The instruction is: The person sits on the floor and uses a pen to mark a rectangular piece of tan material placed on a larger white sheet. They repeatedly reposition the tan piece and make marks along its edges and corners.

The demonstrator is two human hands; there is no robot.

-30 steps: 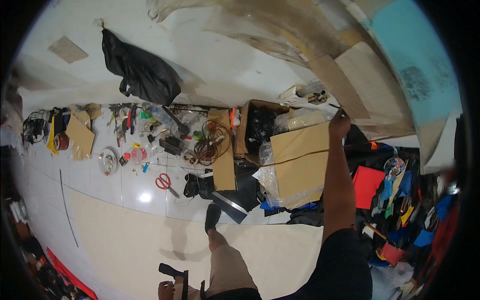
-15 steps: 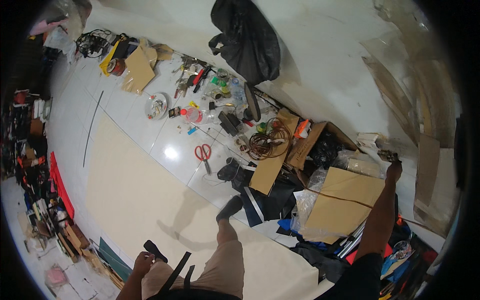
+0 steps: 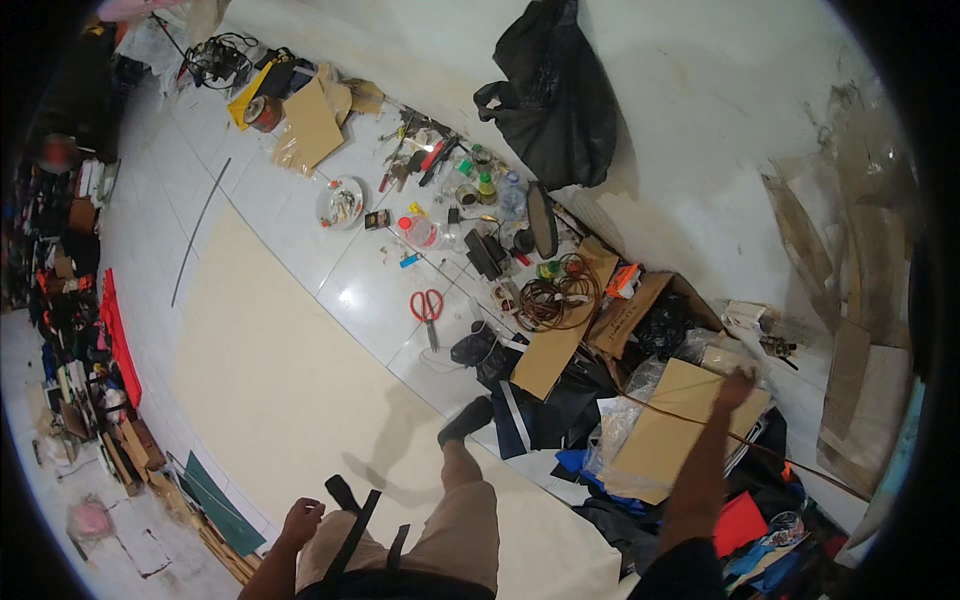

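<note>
My right hand point(image 3: 737, 387) is over the right end of a tan cardboard sheet point(image 3: 665, 425); motion blurs its fingers, and I cannot tell whether it touches the sheet. Up and to its right, on the white wall, sit a white box point(image 3: 743, 317) and a small dark fitting point(image 3: 778, 347). Beside my left thigh, my left hand point(image 3: 303, 519) is closed with fingers curled; whatever it may hold is too small to make out. A large cream sheet point(image 3: 290, 370) lies under my feet.
Red-handled scissors point(image 3: 428, 316), a coil of brown cable point(image 3: 552, 300), a bottle with a red cap point(image 3: 420, 232) and a white plate point(image 3: 340, 203) lie on the tiles. An open cardboard box point(image 3: 630, 318) stands by the wall, below a hanging black bag point(image 3: 555, 110).
My right hand has left the dark fitting on the wall and come back over the cardboard sheet. My left hand stays beside my thigh. The whole view has shifted slightly.
</note>
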